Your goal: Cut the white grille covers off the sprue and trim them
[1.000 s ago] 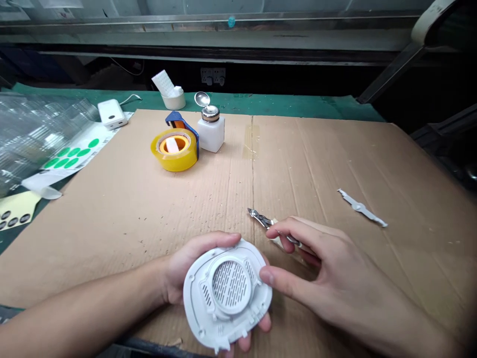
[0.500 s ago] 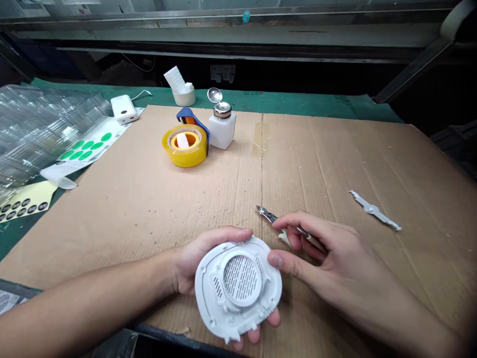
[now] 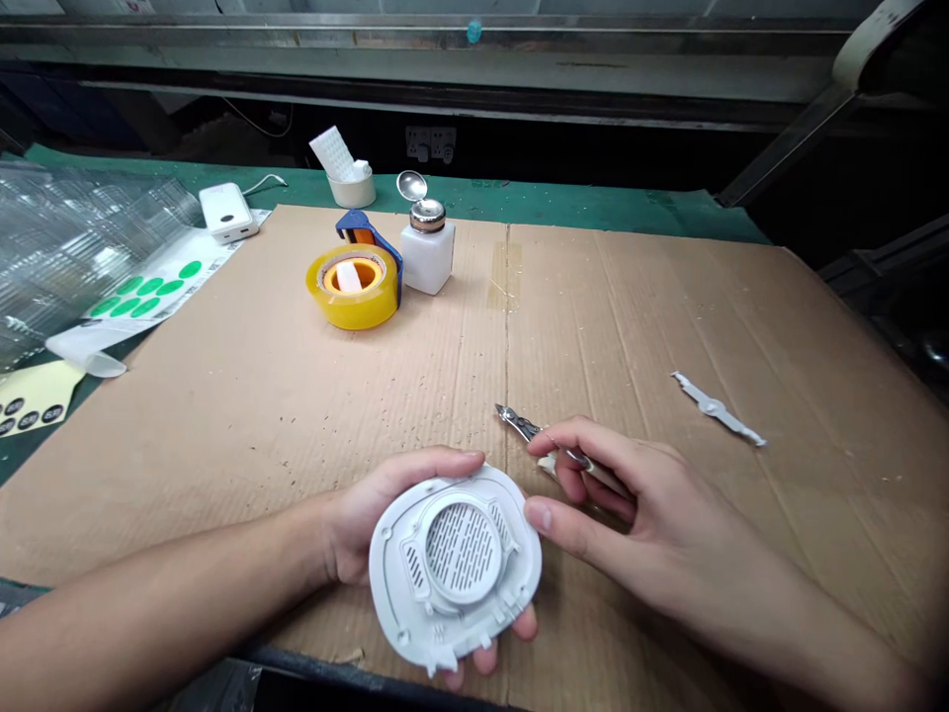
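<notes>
Left to right: clear plastic blister trays [image 3: 81,242] are piled at far left, with a sheet of round green stickers [image 3: 148,289] just beside them. A yellow roll of packing tape [image 3: 352,314] stands on a brown corrugated cardboard sheet [image 3: 222,445], touching a blue tape dispenser [image 3: 367,232]. A white plastic pump bottle with a metal top [image 3: 428,259] is just right of these. At the near edge, a white moulded plastic housing with a round slotted grille [image 3: 456,564] is cradled palm-up in the left hand [image 3: 386,519]. The right hand [image 3: 615,504] is curled round small steel side cutters [image 3: 523,427], jaws pointing up-left, its thumb at the housing's right rim; contact cannot be told. A white plastic sprue strip [image 3: 716,407] lies on the cardboard well to the right.
</notes>
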Available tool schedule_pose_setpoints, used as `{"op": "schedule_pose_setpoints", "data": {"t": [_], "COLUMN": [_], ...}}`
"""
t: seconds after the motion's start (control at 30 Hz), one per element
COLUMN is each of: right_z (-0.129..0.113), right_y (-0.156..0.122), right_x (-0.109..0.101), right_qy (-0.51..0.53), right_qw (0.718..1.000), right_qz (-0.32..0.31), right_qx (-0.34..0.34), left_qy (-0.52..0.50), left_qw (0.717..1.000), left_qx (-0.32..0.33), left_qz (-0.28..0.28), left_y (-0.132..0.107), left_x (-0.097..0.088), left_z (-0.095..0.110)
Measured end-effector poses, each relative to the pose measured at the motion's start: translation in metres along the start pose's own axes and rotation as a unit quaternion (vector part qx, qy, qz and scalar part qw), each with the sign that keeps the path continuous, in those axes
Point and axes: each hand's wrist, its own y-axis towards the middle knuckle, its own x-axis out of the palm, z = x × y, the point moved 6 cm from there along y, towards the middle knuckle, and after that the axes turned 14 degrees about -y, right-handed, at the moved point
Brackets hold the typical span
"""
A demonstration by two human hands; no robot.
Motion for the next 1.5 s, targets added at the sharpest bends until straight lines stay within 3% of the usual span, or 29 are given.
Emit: {"op": "schedule_pose_setpoints", "data": {"t": [0.23,0.43,0.57,0.67,0.77,1.2,1.5], "right_z": [-0.002,-0.008,-0.018,-0.027,-0.028,-0.022,-0.026], "right_y": [-0.002,-0.005,-0.01,-0.015,-0.017,-0.014,-0.013], "right_x": [-0.001,-0.009,-0.017,-0.02,-0.017,-0.008,-0.007], "right_qy": [-0.005,-0.041,-0.041,-0.088,-0.145,-0.208,-0.201], "right_qw": [1.0,0.997,0.983,0.95,0.922,0.915,0.918], "right_qz": [0.001,0.047,0.075,0.113,0.151,0.142,0.127], "right_qx": [-0.017,-0.054,-0.163,-0.278,-0.326,-0.316,-0.317], "left_qy": [0.005,0.003,0.008,-0.003,-0.014,0.003,0.006], "left_qw": [1.0,0.999,0.999,1.0,1.0,0.997,0.998], "left_qx": [-0.009,-0.004,0.004,0.01,0.016,0.015,0.027], "left_qz": [0.016,0.046,0.038,0.027,0.022,0.08,0.058], "left_y": [-0.002,-0.001,-0.003,-0.004,-0.004,-0.004,-0.002], "left_x": [0.001,0.001,0.002,0.003,0.006,0.007,0.006], "left_z": [-0.001,0.0,0.0,-0.001,-0.002,-0.002,-0.002]}}
